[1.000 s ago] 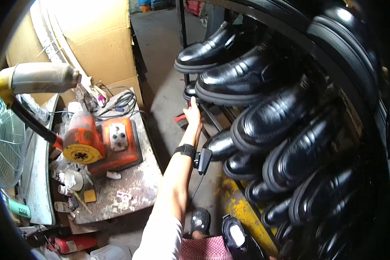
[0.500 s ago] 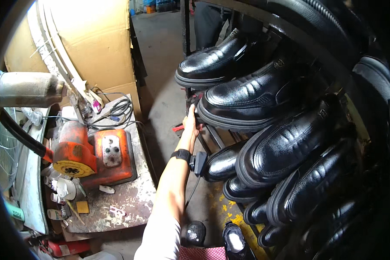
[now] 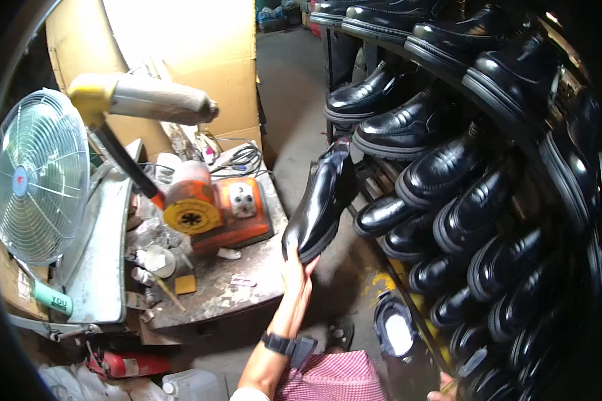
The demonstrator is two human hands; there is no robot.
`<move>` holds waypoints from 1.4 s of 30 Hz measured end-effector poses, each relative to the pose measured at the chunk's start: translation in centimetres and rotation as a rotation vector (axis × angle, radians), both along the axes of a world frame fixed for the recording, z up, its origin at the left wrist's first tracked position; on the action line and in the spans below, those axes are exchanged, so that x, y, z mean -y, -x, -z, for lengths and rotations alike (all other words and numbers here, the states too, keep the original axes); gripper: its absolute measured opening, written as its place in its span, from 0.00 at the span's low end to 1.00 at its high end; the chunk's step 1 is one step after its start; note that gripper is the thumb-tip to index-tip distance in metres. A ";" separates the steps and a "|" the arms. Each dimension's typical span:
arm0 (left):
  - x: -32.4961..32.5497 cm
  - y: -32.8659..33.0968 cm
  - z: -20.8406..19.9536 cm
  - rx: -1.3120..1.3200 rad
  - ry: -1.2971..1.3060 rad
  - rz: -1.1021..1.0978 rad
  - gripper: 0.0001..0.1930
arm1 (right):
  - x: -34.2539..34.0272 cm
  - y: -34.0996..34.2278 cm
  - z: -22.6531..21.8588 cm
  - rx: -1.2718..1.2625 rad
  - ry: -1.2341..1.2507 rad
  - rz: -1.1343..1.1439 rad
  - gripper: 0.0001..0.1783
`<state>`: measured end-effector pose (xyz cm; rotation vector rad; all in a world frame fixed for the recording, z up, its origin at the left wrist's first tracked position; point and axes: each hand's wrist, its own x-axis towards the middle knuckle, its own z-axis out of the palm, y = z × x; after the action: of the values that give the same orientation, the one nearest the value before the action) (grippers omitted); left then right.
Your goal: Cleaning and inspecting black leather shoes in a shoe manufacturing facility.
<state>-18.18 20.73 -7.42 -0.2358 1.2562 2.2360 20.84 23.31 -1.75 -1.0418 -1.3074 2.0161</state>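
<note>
A glossy black shoe is held up between the workbench and the shoe rack. My left hand is closed around its toe end, with the heel pointing away from me. At the lower right edge, part of my right hand shows, closed on a slim tool with a pale tip; whether that is a brush or a blade I cannot make out. Beyond the right hand stand rows of black shoes on a dark rack. Another dark shoe-like item with a white inside lies low, left of the right hand.
On the worn workbench stands an orange machine with a yellow round front and an arm-mounted metal cylinder. Small bottles and a yellow block lie near it. A fan, red cylinder and white jug are at left.
My left hand, earlier reaching toward the rack, now holds a shoe nearer to me. The view has shifted, and my right hand with the slim tool has come into sight.
</note>
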 end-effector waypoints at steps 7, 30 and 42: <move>21.2 -9.2 -4.8 0.010 0.031 -0.189 0.23 | 7.4 1.8 -3.3 -0.087 -0.180 0.189 0.33; 43.7 -4.5 11.1 0.470 0.370 -0.030 0.41 | -17.3 45.4 10.9 0.167 -0.185 1.052 0.41; 49.0 -6.8 26.0 0.729 0.474 0.214 0.51 | -18.3 40.0 13.2 0.273 -0.510 0.965 0.12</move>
<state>-11.35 -28.23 -33.39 -0.9466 1.2768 1.4232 -19.15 41.59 -14.95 -1.3489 -1.0370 0.8024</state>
